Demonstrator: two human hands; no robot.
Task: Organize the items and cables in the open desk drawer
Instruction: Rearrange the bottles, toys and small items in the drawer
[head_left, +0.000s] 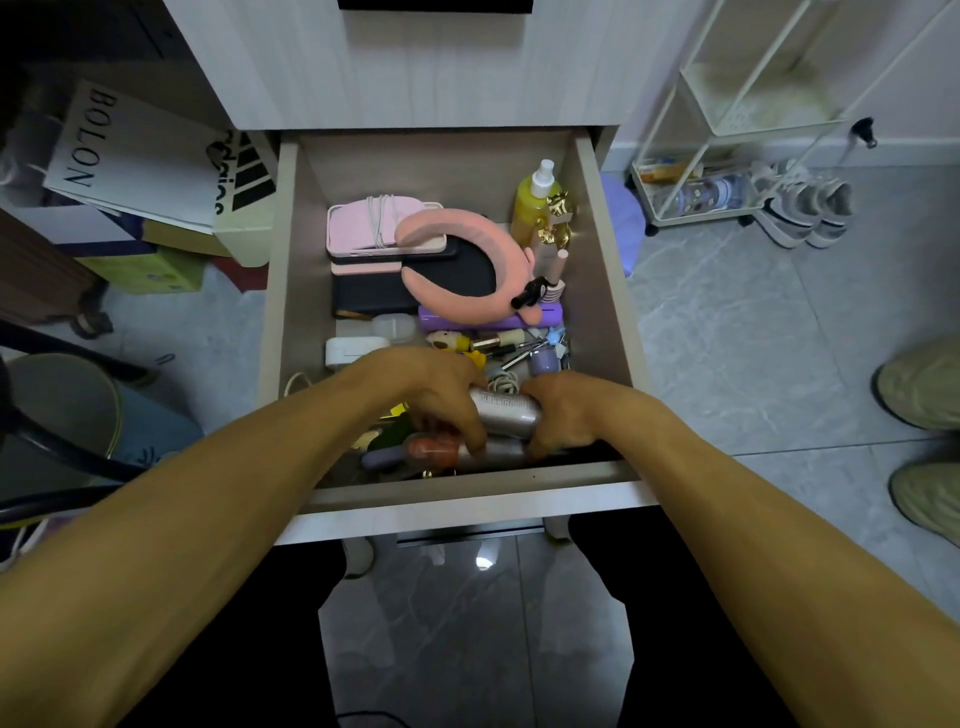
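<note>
The open drawer (605, 270) is pulled out below the desk. Both hands are in its near end. My left hand (441, 392) and my right hand (563, 415) curl round the two ends of a silver tube (506, 410). Under them lie an orange bottle (434, 451) and a purple item (382, 460). Farther back sit a pink headband (467, 244), a pink case wrapped with a white cable (382, 221), a black wallet (374, 293), a purple box (493, 318), a white charger (353, 349) and a yellow spray bottle (535, 200).
Small cosmetics and clips (524, 348) crowd the drawer's middle right. Paper bags and boxes (130, 156) stand on the floor at the left. A white wire cart (737, 130) and shoes (810, 208) stand at the right. Another person's shoes (924, 389) are at the right edge.
</note>
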